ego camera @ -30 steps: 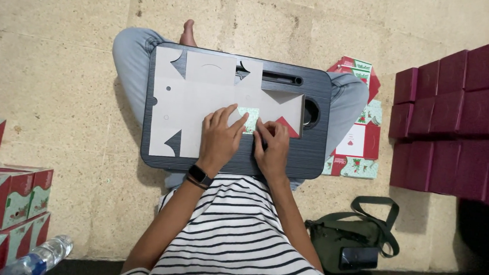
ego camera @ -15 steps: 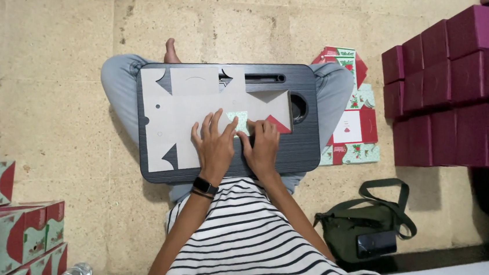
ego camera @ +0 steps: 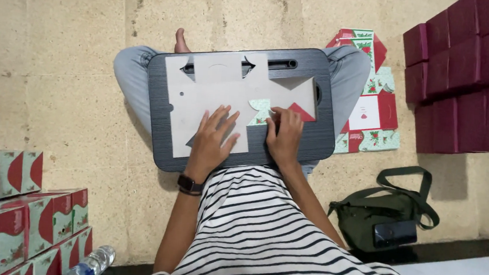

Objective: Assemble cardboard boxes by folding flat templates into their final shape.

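Flat die-cut box blank point(ego camera: 225, 92) — pale grey inner face up, unfolded, lying flat across the dark lap tray point(ego camera: 320, 139). One flap at its right edge is turned over — red-and-green printed side showing.

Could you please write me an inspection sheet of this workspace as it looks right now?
Surface: dark grey lap tray across the person's crossed legs.
Job's things: flat grey box blank spread on the tray, one red-and-green printed flap turned up.
Clutter: printed flat blanks on the floor beside the tray.
Hands: left hand flat on the blank; right hand pressing by the flap.
Cables: nothing seen.
Surroundings: maroon boxes, green bag, red-and-green boxes, water bottle.
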